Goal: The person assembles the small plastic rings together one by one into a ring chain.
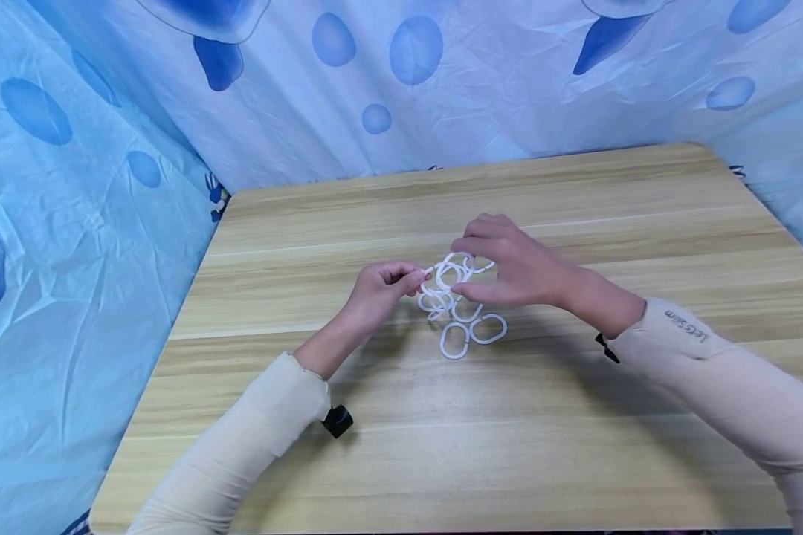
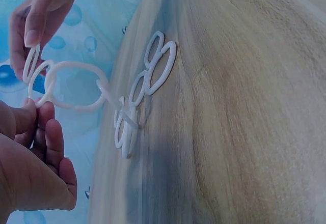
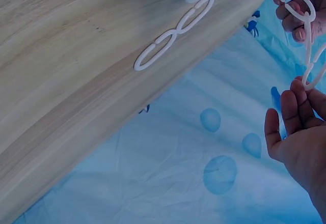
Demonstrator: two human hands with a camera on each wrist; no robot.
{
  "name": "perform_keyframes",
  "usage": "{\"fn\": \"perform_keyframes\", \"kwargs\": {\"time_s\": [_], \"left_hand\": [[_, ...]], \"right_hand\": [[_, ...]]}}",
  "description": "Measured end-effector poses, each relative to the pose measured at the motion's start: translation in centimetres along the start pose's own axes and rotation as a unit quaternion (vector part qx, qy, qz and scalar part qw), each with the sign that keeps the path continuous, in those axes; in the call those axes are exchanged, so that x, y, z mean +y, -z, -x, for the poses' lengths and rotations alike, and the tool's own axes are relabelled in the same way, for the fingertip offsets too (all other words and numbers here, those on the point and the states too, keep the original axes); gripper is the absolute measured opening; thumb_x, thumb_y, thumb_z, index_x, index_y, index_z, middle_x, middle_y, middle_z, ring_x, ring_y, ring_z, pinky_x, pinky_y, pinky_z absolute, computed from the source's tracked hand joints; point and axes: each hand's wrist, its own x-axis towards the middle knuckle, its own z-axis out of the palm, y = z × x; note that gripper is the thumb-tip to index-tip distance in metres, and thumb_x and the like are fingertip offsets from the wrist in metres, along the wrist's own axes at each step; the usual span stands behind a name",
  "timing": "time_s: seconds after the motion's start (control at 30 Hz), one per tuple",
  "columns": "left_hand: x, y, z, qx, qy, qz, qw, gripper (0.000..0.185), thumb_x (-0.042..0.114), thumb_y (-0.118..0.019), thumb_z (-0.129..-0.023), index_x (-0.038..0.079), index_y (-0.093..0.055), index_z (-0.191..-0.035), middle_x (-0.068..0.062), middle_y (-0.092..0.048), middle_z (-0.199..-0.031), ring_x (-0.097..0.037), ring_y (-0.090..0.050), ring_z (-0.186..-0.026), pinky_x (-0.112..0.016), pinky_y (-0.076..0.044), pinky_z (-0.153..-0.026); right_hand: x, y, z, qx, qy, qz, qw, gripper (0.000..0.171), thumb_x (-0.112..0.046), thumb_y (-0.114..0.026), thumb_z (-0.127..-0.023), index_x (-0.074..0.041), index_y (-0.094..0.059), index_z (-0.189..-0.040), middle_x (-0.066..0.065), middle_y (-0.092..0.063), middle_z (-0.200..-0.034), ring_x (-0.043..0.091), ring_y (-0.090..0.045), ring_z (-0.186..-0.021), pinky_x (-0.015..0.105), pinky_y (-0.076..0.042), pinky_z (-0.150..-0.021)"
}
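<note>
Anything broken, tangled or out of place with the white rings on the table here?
Nothing stands out. The white rings hang linked as a chain between the left hand and the right hand; the lower links lie flat on the wooden table. No ring looks cracked, though fine detail is hard to see.

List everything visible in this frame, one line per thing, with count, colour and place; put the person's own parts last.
plastic rings: a linked chain, exact count unclear, white, middle of the table, one end lifted between the hands.
table: one, light wood grain, fills the centre of the head view.
cloth backdrop: blue and white with blue blobs, hangs behind and at both sides of the table.
wrist cameras: two, black, one under each wrist.
sleeves: two, cream, on both forearms; the right one has small lettering.
left hand: pinches a raised ring at the chain's left end.
right hand: fingers curled on the raised rings from the right.
</note>
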Motion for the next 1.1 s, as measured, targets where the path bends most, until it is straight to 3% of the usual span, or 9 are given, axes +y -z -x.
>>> {"fn": "perform_keyframes", "kwargs": {"time_s": [0.27, 0.6, 0.93, 1.1], "left_hand": [[0.2, 0.0, 0.1, -0.017, -0.007, -0.014, 0.9997, 0.021, 0.016, -0.064, -0.094, -0.003, -0.07, -0.099, -0.019, -0.068, -0.1, -0.017, -0.062, -0.088, -0.048, -0.047, -0.093], [0.2, 0.0, 0.2, -0.013, -0.013, -0.062, 0.9979, 0.019, 0.018, -0.064, -0.093, 0.0, -0.072, -0.098, -0.009, -0.07, -0.099, -0.014, -0.063, -0.092, -0.031, -0.051, -0.087], [-0.1, -0.1, 0.2, -0.007, -0.045, -0.121, 0.9917, 0.016, 0.016, -0.065, -0.093, 0.002, -0.072, -0.093, -0.013, -0.071, -0.097, -0.011, -0.061, -0.086, -0.027, -0.05, -0.08], [0.2, -0.3, 0.4, 0.009, -0.056, -0.149, 0.9872, 0.013, 0.015, -0.066, -0.092, 0.005, -0.073, -0.091, -0.008, -0.072, -0.094, -0.011, -0.06, -0.085, -0.026, -0.049, -0.077]], "right_hand": [[-0.4, -0.4, -0.3, -0.036, -0.007, -0.018, 0.999, 0.041, -0.03, -0.076, -0.076, 0.001, -0.068, -0.102, 0.003, -0.054, -0.087, 0.019, -0.046, -0.083, 0.033, -0.039, -0.076], [-0.8, -0.7, -0.4, -0.066, -0.015, -0.017, 0.998, 0.04, -0.027, -0.078, -0.075, 0.002, -0.067, -0.101, 0.004, -0.052, -0.087, 0.018, -0.044, -0.083, 0.029, -0.041, -0.072], [-1.1, -0.3, -0.5, -0.112, -0.041, -0.022, 0.993, 0.038, -0.026, -0.076, -0.076, 0.001, -0.067, -0.102, 0.003, -0.05, -0.086, 0.019, -0.044, -0.084, 0.03, -0.041, -0.071], [-1.2, -0.1, -0.7, -0.12, -0.038, -0.02, 0.992, 0.037, -0.025, -0.076, -0.075, 0.001, -0.067, -0.1, 0.006, -0.051, -0.084, 0.019, -0.043, -0.082, 0.032, -0.041, -0.07]]}}
